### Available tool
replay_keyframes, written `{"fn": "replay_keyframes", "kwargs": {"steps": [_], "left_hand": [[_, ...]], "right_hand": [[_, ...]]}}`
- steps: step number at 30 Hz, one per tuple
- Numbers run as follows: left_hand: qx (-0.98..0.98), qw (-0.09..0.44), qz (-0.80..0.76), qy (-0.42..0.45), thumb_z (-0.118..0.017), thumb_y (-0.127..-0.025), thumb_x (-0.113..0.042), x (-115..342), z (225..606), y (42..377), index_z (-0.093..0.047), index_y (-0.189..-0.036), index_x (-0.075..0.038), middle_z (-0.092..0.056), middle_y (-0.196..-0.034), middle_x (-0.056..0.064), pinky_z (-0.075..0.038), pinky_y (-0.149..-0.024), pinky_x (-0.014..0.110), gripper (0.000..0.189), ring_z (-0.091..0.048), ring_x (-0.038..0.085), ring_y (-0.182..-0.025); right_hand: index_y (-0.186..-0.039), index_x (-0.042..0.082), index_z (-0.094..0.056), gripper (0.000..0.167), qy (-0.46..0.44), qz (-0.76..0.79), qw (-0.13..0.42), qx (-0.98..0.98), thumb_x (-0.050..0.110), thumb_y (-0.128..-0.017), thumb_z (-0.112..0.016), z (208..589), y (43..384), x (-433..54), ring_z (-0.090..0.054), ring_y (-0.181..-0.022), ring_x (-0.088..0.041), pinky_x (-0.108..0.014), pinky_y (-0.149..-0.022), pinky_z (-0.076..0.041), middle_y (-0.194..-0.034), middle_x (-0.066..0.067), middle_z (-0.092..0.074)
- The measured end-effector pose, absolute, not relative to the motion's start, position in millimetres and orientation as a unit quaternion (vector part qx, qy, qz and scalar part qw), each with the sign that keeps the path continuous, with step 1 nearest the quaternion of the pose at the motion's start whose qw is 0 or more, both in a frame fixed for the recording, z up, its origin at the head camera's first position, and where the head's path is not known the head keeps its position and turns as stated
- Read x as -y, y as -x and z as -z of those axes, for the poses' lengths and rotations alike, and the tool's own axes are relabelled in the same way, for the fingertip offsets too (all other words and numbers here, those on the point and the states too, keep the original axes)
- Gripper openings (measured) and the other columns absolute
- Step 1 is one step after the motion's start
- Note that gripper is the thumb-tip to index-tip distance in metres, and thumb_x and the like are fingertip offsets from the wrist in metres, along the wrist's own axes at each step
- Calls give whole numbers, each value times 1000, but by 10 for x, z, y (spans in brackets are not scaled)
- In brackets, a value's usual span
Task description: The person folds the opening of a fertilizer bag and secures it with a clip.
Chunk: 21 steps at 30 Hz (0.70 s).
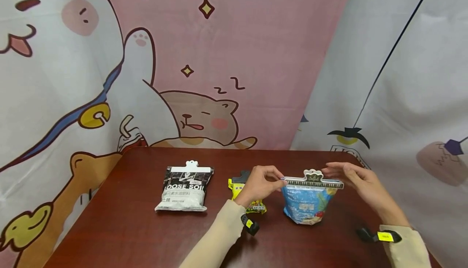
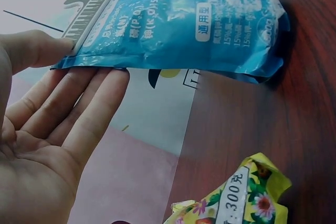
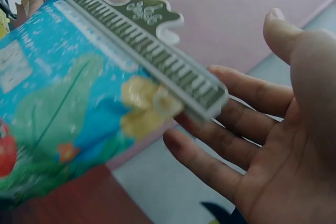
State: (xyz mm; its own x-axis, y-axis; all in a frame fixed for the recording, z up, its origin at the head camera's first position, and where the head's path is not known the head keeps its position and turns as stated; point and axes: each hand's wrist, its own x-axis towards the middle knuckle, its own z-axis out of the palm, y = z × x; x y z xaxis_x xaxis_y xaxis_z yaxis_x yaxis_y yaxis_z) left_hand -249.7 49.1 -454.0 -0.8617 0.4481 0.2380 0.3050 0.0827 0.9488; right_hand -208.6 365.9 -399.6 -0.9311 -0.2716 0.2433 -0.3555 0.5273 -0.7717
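A blue printed bag (image 1: 308, 206) has a wide clip (image 1: 313, 183) with a piano-key pattern across its top edge. My left hand (image 1: 260, 183) pinches the bag's left top corner at the clip's end, thumb in front and fingers behind, as the left wrist view shows. Around the clip's other end, my right hand (image 3: 273, 135) has its fingers extended and its thumb held apart. Its fingertips lie close behind that end; whether they touch it I cannot tell. Whether the bag's bottom rests on the table is also unclear.
Partly behind my left hand lies a yellow flowered bag (image 1: 257, 208) with a dark clip (image 1: 241, 176). Farther left is a black-and-white soil bag (image 1: 184, 195) with a white clip (image 1: 191, 169). A printed cloth (image 1: 270, 57) hangs behind the brown table (image 1: 120, 227).
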Motion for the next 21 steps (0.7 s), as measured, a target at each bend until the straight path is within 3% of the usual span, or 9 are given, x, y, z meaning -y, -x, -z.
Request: {"fn": "replay_keyframes", "kwargs": {"steps": [3,5,10,15,18,21], "left_hand": [[-735,52,-626,-257,-78,-92,-22,-493,4542,2485,-77,-98,-15,-78,-90,3,-60,-68,26,9,-72,7,-69],[-735,49,-626,-256,-78,-92,-22,-497,4544,2479,-77,-99,-15,-78,-90,3,-60,-68,26,10,-72,7,-69],[-734,42,-629,-253,-78,-92,-23,-502,4563,2472,-77,-100,-15,-77,-90,4,-62,-69,32,11,-72,6,-69],[-730,36,-634,-253,-78,-91,-22,-500,4577,2464,-78,-99,-16,-77,-89,5,-63,-71,37,10,-73,10,-70],[-729,30,-634,-257,-79,-91,-22,-507,4578,2452,-78,-99,-16,-77,-89,4,-62,-69,33,10,-75,18,-73],[-727,20,-633,-264,-78,-92,-22,-516,4576,2439,-78,-100,-15,-77,-90,5,-60,-68,28,11,-75,19,-73]], "right_hand": [[-144,9,-58,43,-143,-466,35,872,29,-114,-33,4069,2021,-3734,-65,-116,5,-14,-90,-54,-129,0,-73],[-144,8,-58,43,-120,-469,31,874,30,-112,-39,4111,1980,-3763,-67,-112,6,-16,-87,-56,-128,11,-71],[-143,9,-60,43,-74,-459,24,885,33,-107,-55,4207,1910,-3788,-73,-98,-2,-20,-78,-57,-119,30,-65],[-132,3,-65,42,-49,-465,39,883,33,-103,-62,4282,1885,-3738,-75,-90,-7,-19,-75,-55,-104,19,-73],[-124,-4,-67,37,-56,-481,64,873,27,-103,-63,4319,1873,-3694,-77,-85,-11,-19,-75,-57,-98,17,-75],[-118,-7,-66,32,-64,-496,87,862,21,-103,-63,4340,1880,-3651,-78,-82,-13,-20,-74,-60,-95,18,-75]]}}
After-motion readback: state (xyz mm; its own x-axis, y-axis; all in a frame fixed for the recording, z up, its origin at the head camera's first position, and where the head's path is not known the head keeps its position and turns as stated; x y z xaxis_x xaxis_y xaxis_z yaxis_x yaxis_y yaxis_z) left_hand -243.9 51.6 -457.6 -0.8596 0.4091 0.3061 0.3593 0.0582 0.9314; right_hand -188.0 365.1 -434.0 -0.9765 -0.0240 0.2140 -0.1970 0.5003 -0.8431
